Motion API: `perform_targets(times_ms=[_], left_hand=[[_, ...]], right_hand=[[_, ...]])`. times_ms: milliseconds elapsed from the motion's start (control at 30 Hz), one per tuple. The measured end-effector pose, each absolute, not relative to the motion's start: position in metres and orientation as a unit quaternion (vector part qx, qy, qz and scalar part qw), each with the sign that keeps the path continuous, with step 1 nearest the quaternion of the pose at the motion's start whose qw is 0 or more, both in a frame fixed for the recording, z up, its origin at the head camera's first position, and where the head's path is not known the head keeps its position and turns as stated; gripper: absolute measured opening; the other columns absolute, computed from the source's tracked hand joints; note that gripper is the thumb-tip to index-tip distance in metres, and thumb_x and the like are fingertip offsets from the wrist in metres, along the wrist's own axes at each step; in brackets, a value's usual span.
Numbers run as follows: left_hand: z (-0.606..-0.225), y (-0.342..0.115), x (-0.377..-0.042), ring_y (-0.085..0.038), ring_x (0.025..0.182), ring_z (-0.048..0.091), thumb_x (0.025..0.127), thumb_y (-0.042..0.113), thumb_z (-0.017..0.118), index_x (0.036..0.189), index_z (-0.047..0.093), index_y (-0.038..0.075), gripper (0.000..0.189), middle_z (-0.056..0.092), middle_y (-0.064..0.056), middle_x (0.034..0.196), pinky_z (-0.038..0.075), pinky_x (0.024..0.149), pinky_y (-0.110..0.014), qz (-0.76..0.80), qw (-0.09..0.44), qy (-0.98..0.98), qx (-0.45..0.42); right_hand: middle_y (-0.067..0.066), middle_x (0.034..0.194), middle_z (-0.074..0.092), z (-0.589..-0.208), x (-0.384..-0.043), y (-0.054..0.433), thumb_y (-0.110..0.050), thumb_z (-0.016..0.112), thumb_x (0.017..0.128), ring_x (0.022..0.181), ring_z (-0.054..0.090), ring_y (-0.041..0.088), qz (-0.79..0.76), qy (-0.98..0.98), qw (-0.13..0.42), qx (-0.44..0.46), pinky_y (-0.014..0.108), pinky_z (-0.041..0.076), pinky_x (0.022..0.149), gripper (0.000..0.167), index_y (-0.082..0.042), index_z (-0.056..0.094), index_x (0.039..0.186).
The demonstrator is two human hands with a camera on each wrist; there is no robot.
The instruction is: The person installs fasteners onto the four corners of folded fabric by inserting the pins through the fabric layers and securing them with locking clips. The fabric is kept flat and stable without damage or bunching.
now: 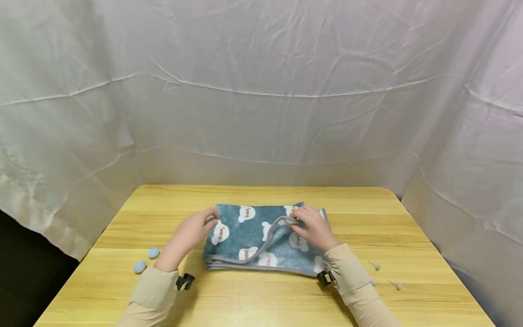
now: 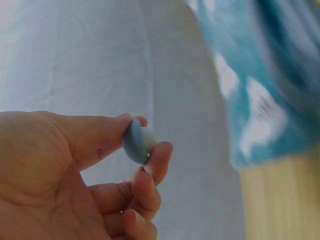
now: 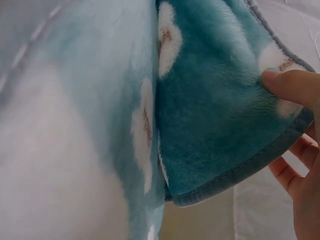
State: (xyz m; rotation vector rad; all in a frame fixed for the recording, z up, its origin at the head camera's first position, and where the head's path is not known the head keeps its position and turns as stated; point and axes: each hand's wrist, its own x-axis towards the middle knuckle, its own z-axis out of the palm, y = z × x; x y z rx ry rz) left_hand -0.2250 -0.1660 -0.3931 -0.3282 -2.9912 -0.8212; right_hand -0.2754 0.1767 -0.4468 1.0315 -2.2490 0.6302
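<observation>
A folded teal fleece blanket with white bear-head prints and grey edging lies on the table. My left hand is at its left edge. Between thumb and fingertips that hand pinches a small blue fastener cap, domed on one side and whitish on the other. My right hand pinches the blanket's upper layer near the right end, lifting its edging into a raised curve. In the right wrist view, the thumb presses on the teal fleece, with the other fingers behind the layer.
Two round blue caps lie on the wooden table by the left forearm. Several blue-headed pins lie beside the right forearm, one partly hidden by the sleeve. White curtain surrounds the table's back and sides.
</observation>
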Motion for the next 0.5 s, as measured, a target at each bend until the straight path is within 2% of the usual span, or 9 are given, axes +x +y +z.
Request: perform_targets(times_ms=[133, 200, 367, 500], left_hand=[[-0.387, -0.141, -0.239, -0.024, 0.09, 0.065, 0.101, 0.024, 0.054, 0.113, 0.065, 0.017, 0.018, 0.07, -0.009, 0.108, 0.05, 0.071, -0.038, -0.327, 0.016, -0.937, -0.123], [-0.386, -0.127, -0.247, -0.023, 0.098, 0.066, 0.101, 0.026, 0.054, 0.115, 0.066, 0.019, 0.02, 0.071, -0.008, 0.109, 0.051, 0.075, -0.039, -0.365, 0.017, -0.922, -0.126], [-0.389, -0.093, -0.269, -0.016, 0.079, 0.058, 0.101, 0.027, 0.053, 0.119, 0.067, 0.015, 0.025, 0.068, -0.006, 0.09, 0.044, 0.066, -0.029, -0.492, -0.001, -0.859, -0.14], [-0.401, -0.066, -0.28, -0.015, 0.077, 0.056, 0.102, 0.023, 0.051, 0.118, 0.067, 0.006, 0.028, 0.065, -0.006, 0.087, 0.043, 0.068, -0.026, -0.577, -0.012, -0.803, -0.151]], right_hand=[[-0.001, 0.083, 0.067, -0.446, -0.277, 0.177, -0.011, 0.083, 0.072, 0.084, 0.059, 0.016, 0.22, -0.824, 0.324, 0.409, 0.037, 0.051, 0.081, 0.023, -0.011, 0.066, 0.087], [-0.002, 0.083, 0.066, -0.446, -0.277, 0.178, -0.012, 0.083, 0.072, 0.084, 0.059, 0.015, 0.214, -0.82, 0.333, 0.414, 0.036, 0.05, 0.078, 0.023, -0.012, 0.066, 0.088], [-0.002, 0.084, 0.066, -0.445, -0.278, 0.178, -0.014, 0.082, 0.073, 0.085, 0.058, 0.015, 0.198, -0.816, 0.343, 0.422, 0.034, 0.049, 0.075, 0.022, -0.013, 0.066, 0.088], [-0.002, 0.085, 0.066, -0.445, -0.278, 0.178, -0.015, 0.081, 0.073, 0.085, 0.058, 0.016, 0.192, -0.816, 0.341, 0.425, 0.034, 0.049, 0.075, 0.022, -0.013, 0.066, 0.089]])
